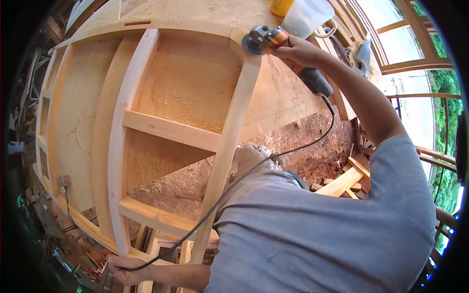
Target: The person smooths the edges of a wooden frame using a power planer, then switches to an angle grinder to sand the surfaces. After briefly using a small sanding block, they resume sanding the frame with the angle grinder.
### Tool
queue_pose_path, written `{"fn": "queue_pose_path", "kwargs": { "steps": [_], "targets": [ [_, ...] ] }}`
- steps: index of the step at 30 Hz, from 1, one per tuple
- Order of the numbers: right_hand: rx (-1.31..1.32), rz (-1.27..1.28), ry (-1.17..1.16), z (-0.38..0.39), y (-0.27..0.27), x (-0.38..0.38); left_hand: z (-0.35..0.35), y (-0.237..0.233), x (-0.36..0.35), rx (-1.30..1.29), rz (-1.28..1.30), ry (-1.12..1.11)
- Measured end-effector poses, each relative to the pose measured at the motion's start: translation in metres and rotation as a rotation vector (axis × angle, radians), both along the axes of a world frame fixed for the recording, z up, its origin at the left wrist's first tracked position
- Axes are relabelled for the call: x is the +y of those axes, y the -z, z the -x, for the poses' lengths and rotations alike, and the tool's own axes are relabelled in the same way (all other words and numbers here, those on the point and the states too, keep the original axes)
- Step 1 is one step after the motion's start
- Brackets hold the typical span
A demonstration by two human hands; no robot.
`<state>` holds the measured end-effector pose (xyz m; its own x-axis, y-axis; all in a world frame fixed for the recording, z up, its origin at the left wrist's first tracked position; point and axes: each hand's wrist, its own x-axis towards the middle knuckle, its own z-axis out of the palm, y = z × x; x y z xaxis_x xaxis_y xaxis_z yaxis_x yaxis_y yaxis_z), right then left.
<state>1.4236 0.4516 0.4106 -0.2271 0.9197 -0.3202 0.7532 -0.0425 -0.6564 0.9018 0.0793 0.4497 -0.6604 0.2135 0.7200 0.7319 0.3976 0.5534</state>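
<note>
My right hand (pixel 300 51) grips an orange and black angle grinder (pixel 312 78) by its body near the head. Its round disc (pixel 254 43) is at the rounded corner of a pale wooden frame (pixel 237 107), apparently touching the wood. A black power cord (pixel 259 163) trails from the grinder's tail across my shirt to my left hand (pixel 126 269). That hand is closed around the cord, low beside the frame's lower end. Curved rails and cross pieces make up the frame, which lies over a wooden sheet (pixel 190 78) strewn with shavings.
A translucent white jug (pixel 308 19) and a yellow container (pixel 281 7) stand behind the grinder. Wood offcuts (pixel 347 180) lie on the shavings-covered ground at right. A plug-like block with a cord (pixel 63 181) sits on the frame's left side.
</note>
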Motion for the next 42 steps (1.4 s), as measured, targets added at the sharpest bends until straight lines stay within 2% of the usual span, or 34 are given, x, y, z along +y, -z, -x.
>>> {"fn": "queue_pose_path", "kwargs": {
  "steps": [2,4,5,7,8,9,10,12,14,15,19,21,24,27,29,32,36,38,42],
  "targets": [
    [-0.012,0.068,0.006,-0.004,0.004,0.002,-0.003,-0.002,0.008,0.003,0.084,-0.014],
    [0.038,0.010,0.002,-0.004,0.012,-0.017,-0.007,-0.004,0.018,0.044,0.092,-0.019],
    [0.054,0.129,-0.004,0.000,0.002,-0.036,-0.007,-0.004,0.021,0.085,0.097,-0.025],
    [-0.105,0.276,0.028,0.020,-0.020,-0.077,0.006,-0.003,0.018,0.050,0.147,-0.036],
    [-0.037,0.209,-0.078,0.020,-0.012,-0.095,0.011,-0.001,0.018,0.019,0.193,-0.049],
    [-0.075,0.209,-0.115,0.027,-0.016,-0.111,0.010,-0.001,0.024,0.009,0.191,-0.048],
    [-0.214,0.304,-0.123,0.038,-0.028,-0.116,0.009,-0.002,0.032,0.065,0.193,-0.054],
    [-0.138,0.253,-0.114,0.036,-0.024,-0.120,0.009,-0.005,0.041,0.125,0.203,-0.063],
    [-0.038,0.158,-0.054,0.021,-0.019,-0.102,0.006,-0.008,0.043,0.063,0.209,-0.092],
    [-0.099,0.252,0.007,0.019,-0.028,-0.088,0.007,-0.006,0.043,0.060,0.211,-0.096],
    [-0.108,0.308,0.077,0.009,-0.019,-0.032,0.005,0.000,0.046,0.073,0.154,-0.069],
    [0.039,0.135,-0.031,0.006,-0.004,0.000,0.001,0.000,0.049,0.070,0.171,-0.091],
    [0.102,0.034,-0.132,0.013,0.018,0.048,-0.003,-0.004,0.049,0.014,0.144,-0.108],
    [-0.030,0.053,-0.143,0.033,0.018,0.083,-0.003,-0.006,0.044,-0.034,0.131,-0.150],
    [-0.016,0.036,-0.151,0.040,0.022,0.097,-0.004,-0.008,0.042,-0.013,0.182,-0.142],
    [-0.020,0.038,-0.182,0.039,0.017,0.092,0.000,-0.007,0.039,0.031,0.180,-0.150],
    [0.137,0.061,-0.112,0.012,0.008,0.039,0.007,-0.010,0.031,0.057,0.200,-0.178],
    [0.152,0.061,-0.076,0.003,0.007,0.014,0.002,-0.010,0.038,0.012,0.127,-0.204],
    [0.121,0.126,-0.017,0.017,0.004,0.025,0.008,-0.006,0.044,0.012,0.090,-0.137]
  ]
}}
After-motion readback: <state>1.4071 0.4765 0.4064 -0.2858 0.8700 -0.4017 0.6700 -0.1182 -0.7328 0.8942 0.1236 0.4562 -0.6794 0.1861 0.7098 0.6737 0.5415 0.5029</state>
